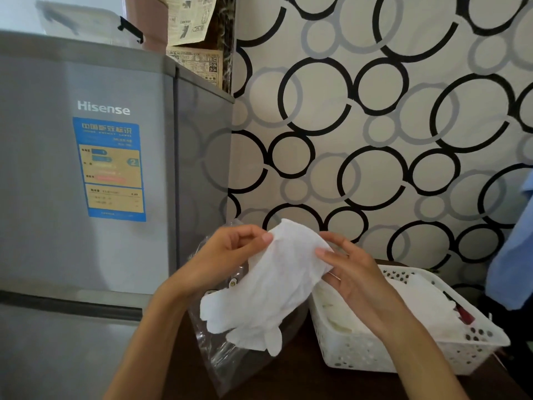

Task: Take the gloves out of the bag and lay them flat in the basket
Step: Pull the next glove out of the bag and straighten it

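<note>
A white cloth glove (277,287) hangs in the air, cuff up and fingers down. My left hand (227,256) pinches the cuff's left corner. My right hand (352,272) pinches its right edge. Under the glove lies a clear plastic bag (227,356) on the dark table; what it still holds is hard to make out. To the right stands a white perforated basket (360,353) with white gloves (427,307) lying inside.
A grey Hisense fridge (86,168) fills the left side, close to the bag. The wall with black circle patterns is behind. A blue garment (513,255) hangs at the right edge. A red item (463,313) shows in the basket's right end.
</note>
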Action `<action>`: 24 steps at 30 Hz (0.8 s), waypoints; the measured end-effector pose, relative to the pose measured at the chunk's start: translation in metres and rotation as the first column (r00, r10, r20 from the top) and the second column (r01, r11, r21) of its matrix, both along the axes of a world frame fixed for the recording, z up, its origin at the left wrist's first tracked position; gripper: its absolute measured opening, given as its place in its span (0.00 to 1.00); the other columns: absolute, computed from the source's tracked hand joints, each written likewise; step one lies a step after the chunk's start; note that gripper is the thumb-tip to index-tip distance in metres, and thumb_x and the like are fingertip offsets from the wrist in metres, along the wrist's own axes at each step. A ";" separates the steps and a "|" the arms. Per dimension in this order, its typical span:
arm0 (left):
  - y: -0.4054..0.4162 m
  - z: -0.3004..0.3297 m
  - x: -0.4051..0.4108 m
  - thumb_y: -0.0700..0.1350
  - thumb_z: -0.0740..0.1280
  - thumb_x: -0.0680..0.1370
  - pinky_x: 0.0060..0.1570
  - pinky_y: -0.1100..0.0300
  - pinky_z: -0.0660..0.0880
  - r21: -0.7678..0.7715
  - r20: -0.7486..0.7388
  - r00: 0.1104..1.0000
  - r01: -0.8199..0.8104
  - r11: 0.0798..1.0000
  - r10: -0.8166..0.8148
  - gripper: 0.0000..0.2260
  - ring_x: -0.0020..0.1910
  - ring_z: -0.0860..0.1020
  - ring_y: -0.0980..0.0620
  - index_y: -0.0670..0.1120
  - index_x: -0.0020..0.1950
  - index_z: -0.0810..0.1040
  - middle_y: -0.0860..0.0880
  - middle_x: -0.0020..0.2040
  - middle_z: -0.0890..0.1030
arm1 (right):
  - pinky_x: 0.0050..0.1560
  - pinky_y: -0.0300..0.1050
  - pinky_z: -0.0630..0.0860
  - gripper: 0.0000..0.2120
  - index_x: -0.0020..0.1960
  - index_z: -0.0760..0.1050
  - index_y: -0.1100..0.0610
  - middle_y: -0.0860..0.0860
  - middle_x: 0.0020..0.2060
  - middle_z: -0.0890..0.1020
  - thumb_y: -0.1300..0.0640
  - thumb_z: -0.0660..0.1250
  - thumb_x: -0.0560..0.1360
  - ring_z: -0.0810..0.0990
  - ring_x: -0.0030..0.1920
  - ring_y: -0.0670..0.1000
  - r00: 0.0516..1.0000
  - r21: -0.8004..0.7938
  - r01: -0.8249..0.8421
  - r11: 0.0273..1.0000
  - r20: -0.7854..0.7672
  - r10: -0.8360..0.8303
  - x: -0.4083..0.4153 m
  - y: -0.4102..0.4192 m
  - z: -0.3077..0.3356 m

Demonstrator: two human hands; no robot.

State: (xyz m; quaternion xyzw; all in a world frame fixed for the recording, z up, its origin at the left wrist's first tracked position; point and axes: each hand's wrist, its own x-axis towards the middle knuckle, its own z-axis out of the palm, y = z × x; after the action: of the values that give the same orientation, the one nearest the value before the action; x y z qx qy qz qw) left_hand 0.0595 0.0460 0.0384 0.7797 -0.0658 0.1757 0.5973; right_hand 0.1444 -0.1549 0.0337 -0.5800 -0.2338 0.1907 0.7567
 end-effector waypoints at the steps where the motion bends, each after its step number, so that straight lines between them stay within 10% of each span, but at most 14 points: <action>1: -0.002 -0.001 0.002 0.54 0.64 0.73 0.53 0.45 0.74 0.005 0.002 1.000 -0.003 1.000 0.003 0.16 0.43 0.79 0.43 0.43 0.49 0.82 0.41 0.46 0.83 | 0.46 0.40 0.80 0.24 0.61 0.75 0.56 0.53 0.50 0.84 0.60 0.76 0.66 0.83 0.49 0.49 0.998 -0.016 -0.060 0.998 -0.012 0.060 0.003 -0.005 -0.002; 5: -0.015 -0.004 0.010 0.59 0.63 0.75 0.51 0.40 0.76 0.107 -0.044 0.997 0.068 0.992 -0.064 0.16 0.47 0.81 0.37 0.47 0.48 0.82 0.43 0.47 0.84 | 0.59 0.43 0.76 0.30 0.66 0.72 0.54 0.51 0.59 0.81 0.45 0.71 0.67 0.79 0.61 0.50 0.962 -0.217 -0.258 0.941 0.036 0.272 0.007 -0.017 -0.001; 10: -0.032 -0.008 0.015 0.53 0.60 0.77 0.42 0.64 0.77 0.170 -0.072 0.985 0.165 0.972 -0.155 0.11 0.42 0.82 0.56 0.54 0.46 0.81 0.55 0.43 0.84 | 0.66 0.51 0.70 0.21 0.58 0.80 0.54 0.50 0.55 0.83 0.43 0.67 0.71 0.79 0.59 0.50 0.967 -0.480 -0.189 0.856 0.059 0.247 0.005 -0.016 -0.003; 20: -0.021 -0.019 0.023 0.58 0.69 0.72 0.53 0.43 0.78 0.250 -0.176 0.984 0.073 0.965 -0.029 0.14 0.47 0.83 0.43 0.50 0.49 0.83 0.46 0.48 0.84 | 0.50 0.49 0.77 0.16 0.53 0.79 0.54 0.54 0.45 0.84 0.54 0.71 0.67 0.82 0.45 0.51 0.995 -0.147 0.047 0.988 0.090 -0.034 0.014 -0.022 0.001; 24: -0.019 -0.018 0.023 0.50 0.64 0.77 0.45 0.65 0.79 0.179 -0.148 0.988 0.068 0.981 -0.042 0.10 0.45 0.83 0.57 0.48 0.48 0.83 0.52 0.47 0.85 | 0.49 0.46 0.79 0.10 0.54 0.80 0.50 0.49 0.44 0.85 0.56 0.69 0.73 0.84 0.45 0.48 0.975 -0.176 0.188 0.966 0.156 -0.161 0.018 -0.029 0.006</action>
State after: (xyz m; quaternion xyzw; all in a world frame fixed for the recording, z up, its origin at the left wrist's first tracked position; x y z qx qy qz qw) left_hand 0.0820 0.0269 0.0205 0.8400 -0.0601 0.0958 0.5306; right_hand 0.1628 -0.1837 0.0396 -0.6797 -0.2155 0.1033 0.6934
